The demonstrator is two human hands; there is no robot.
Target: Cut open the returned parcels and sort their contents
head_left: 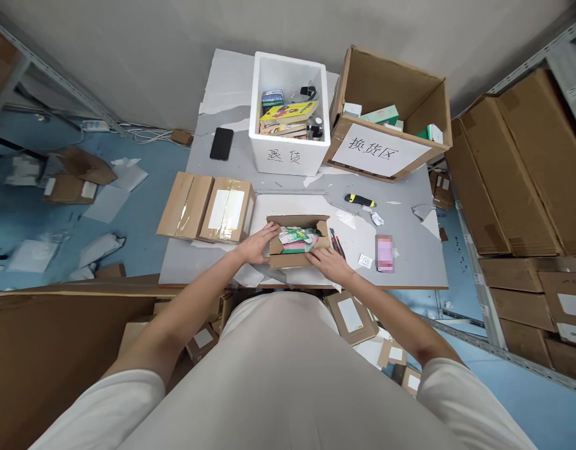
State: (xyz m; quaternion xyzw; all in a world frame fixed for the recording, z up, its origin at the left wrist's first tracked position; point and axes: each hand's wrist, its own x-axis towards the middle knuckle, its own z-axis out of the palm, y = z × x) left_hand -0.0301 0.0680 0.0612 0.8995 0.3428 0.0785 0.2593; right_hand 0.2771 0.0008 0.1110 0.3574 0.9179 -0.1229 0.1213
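A small open cardboard box [295, 260] lies before me at the table's front edge, its flaps raised. Inside it are green-and-white printed packets [295, 235] and something pink. My left hand [260, 244] holds the box's left side, fingers over the edge. At the front right corner, my right hand [326, 259] grips the rim, its fingertips partly hidden inside. Pens [337, 242] lie just beyond the right hand.
Two taped cartons [185, 203] stand left on the table [423, 262]. Behind are a phone [222, 144], a white foam bin [288, 153] of books and a large labelled carton [393, 150]. A yellow-black box cutter [360, 200] and pink item [385, 253] lie right.
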